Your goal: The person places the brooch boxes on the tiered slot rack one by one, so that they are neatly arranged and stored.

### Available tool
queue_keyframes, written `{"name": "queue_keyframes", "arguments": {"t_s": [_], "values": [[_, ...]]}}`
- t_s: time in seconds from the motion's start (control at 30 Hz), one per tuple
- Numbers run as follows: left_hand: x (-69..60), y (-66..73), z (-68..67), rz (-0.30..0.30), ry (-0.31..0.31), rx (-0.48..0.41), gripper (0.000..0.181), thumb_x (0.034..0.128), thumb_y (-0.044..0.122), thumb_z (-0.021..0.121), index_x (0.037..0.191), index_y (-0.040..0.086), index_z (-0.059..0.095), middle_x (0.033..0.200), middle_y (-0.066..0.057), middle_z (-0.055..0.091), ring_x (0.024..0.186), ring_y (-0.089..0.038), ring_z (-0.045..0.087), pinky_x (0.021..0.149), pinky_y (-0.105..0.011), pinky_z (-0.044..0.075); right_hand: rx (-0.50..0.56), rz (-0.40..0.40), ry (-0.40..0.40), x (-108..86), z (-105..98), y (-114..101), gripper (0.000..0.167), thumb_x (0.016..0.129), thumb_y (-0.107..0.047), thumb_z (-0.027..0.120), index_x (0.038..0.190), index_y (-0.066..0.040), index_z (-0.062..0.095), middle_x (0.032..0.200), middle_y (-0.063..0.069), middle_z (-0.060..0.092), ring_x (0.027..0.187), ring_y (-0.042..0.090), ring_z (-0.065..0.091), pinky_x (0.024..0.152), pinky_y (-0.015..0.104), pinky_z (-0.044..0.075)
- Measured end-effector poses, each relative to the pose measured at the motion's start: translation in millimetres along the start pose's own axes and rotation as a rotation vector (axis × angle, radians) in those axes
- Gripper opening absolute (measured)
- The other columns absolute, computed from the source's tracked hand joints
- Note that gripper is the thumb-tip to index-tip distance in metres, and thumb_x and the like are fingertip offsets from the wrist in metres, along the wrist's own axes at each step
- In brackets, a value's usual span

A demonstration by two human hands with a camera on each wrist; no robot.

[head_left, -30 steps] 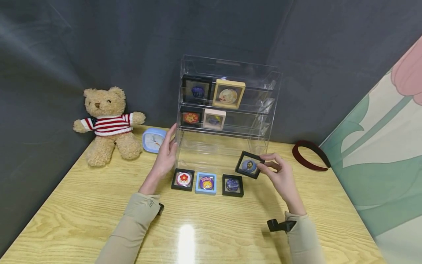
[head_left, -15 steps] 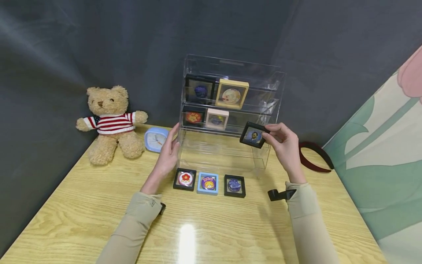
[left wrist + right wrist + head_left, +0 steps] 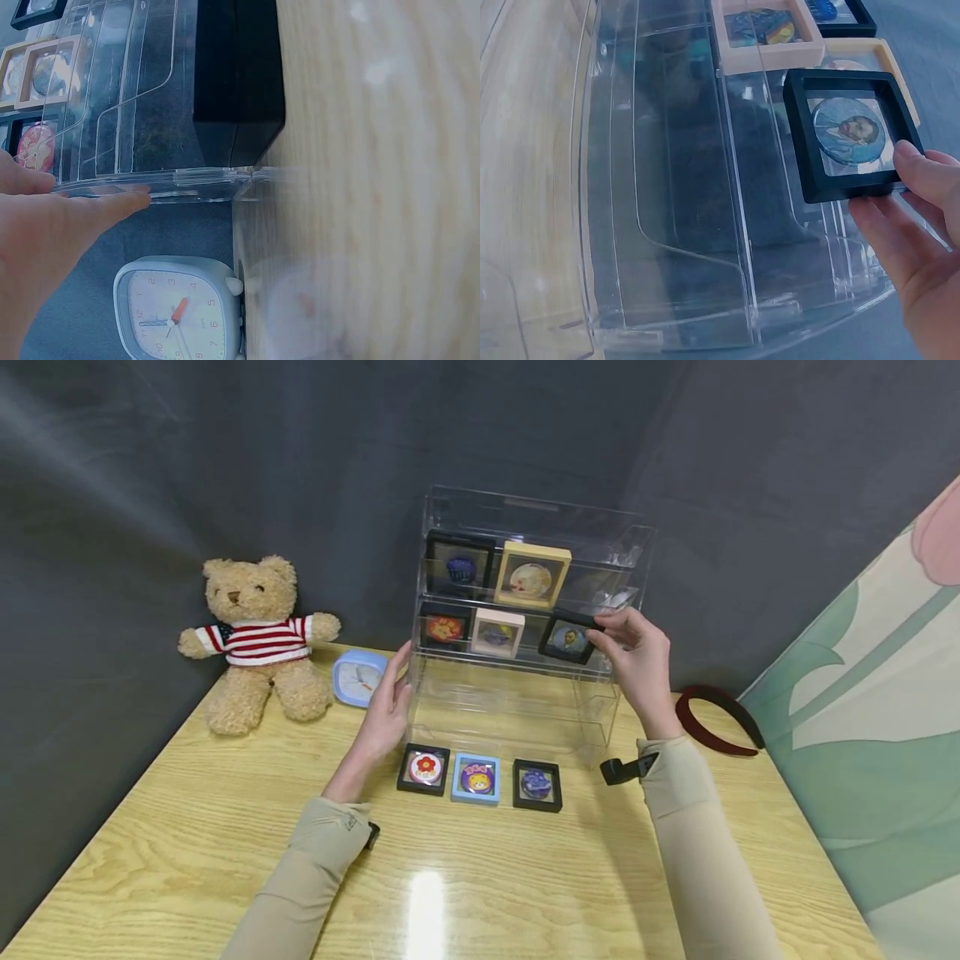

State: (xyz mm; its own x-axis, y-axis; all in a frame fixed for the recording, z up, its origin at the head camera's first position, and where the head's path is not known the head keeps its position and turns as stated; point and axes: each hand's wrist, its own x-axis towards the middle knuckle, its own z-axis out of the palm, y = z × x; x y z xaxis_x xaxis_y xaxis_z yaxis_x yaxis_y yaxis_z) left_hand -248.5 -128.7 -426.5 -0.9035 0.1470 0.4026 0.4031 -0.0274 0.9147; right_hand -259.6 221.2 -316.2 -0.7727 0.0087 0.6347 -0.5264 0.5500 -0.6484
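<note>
My right hand (image 3: 637, 664) pinches a black square display frame (image 3: 567, 638) by its right side, thumb in front. A portrait badge (image 3: 849, 131) shows inside it. The frame is at the middle tier of a clear display rack (image 3: 531, 505), right of a pink frame (image 3: 498, 632); whether it rests on the shelf I cannot tell. Against the rack's left side lies my left hand (image 3: 382, 714), its fingers extended along the clear wall. A black frame with a red badge (image 3: 444, 628) stands left of the pink one. Above are another black frame (image 3: 459, 567) and a yellow frame (image 3: 532, 577).
Before the rack lie a black frame with a flower badge (image 3: 423, 768), a blue frame (image 3: 476, 778) and another black frame (image 3: 537, 785). A blue clock (image 3: 358, 678) and teddy bear (image 3: 262, 643) are left; a dark red headband (image 3: 716, 718) lies right.
My right hand has lifted the portrait frame from just above the table, up and back to the rack's middle tier. My left hand stays at the rack's side.
</note>
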Motion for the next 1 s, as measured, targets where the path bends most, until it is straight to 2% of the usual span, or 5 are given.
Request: {"name": "queue_keyframes", "arguments": {"t_s": [0.13, 0.37, 0.53, 0.67, 1.0], "values": [[0.9, -1.7, -0.5, 0.002, 0.001, 0.005, 0.068, 0.1075, -0.016, 0.031, 0.171, 0.006, 0.02, 0.175, -0.02, 0.017, 0.157, -0.045, 0.028, 0.13, -0.048, 0.028, -0.001, -0.019, 0.018, 6.1, 6.7, 0.8, 0.013, 0.098, -0.002, 0.077, 0.108, 0.004, 0.073, 0.122, 0.013, 0.075, 0.103, 0.01, 0.069, 0.094, 0.02, 0.056], [1.1, -3.6, -0.2, 0.015, -0.003, 0.007, 0.068, 0.1073, -0.016, 0.031, 0.17, 0.006, 0.021, 0.175, -0.02, 0.018, 0.156, -0.047, 0.029, 0.13, -0.049, 0.029, -0.023, -0.05, 0.05, 13.8, 19.0, 5.1, 0.013, 0.096, 0.0, 0.078, 0.106, 0.006, 0.073, 0.12, 0.015, 0.075, 0.101, 0.008, 0.069, 0.095, 0.022, 0.057], [1.2, -4.7, -0.5, 0.035, -0.003, -0.006, 0.068, 0.1066, -0.017, 0.03, 0.17, 0.004, 0.02, 0.175, -0.021, 0.018, 0.155, -0.051, 0.029, 0.13, -0.05, 0.029, -0.076, -0.076, 0.037, 15.6, 26.5, 8.4, 0.012, 0.094, 0.001, 0.079, 0.105, 0.004, 0.075, 0.118, 0.016, 0.075, 0.102, 0.028, 0.073, 0.101, 0.043, 0.06], [1.5, -5.0, -0.8, 0.058, -0.005, -0.009, 0.067, 0.1062, -0.018, 0.03, 0.169, 0.002, 0.02, 0.174, -0.023, 0.018, 0.154, -0.053, 0.028, 0.13, -0.051, 0.028, -0.104, -0.091, 0.017, 14.4, 30.7, 11.1, 0.012, 0.093, 0.002, 0.08, 0.103, 0.004, 0.074, 0.117, 0.018, 0.076, 0.101, 0.036, 0.073, 0.097, 0.055, 0.06], [2.7, -6.6, -1.4, 0.074, -0.002, 0.0, 0.067, 0.1058, -0.019, 0.031, 0.169, 0.001, 0.021, 0.174, -0.024, 0.019, 0.154, -0.054, 0.028, 0.13, -0.05, 0.029, -0.144, -0.068, -0.028, 8.4, 36.4, 15.2, 0.012, 0.095, 0.001, 0.079, 0.105, 0.003, 0.073, 0.12, 0.016, 0.076, 0.105, 0.034, 0.074, 0.088, 0.052, 0.064]]}}
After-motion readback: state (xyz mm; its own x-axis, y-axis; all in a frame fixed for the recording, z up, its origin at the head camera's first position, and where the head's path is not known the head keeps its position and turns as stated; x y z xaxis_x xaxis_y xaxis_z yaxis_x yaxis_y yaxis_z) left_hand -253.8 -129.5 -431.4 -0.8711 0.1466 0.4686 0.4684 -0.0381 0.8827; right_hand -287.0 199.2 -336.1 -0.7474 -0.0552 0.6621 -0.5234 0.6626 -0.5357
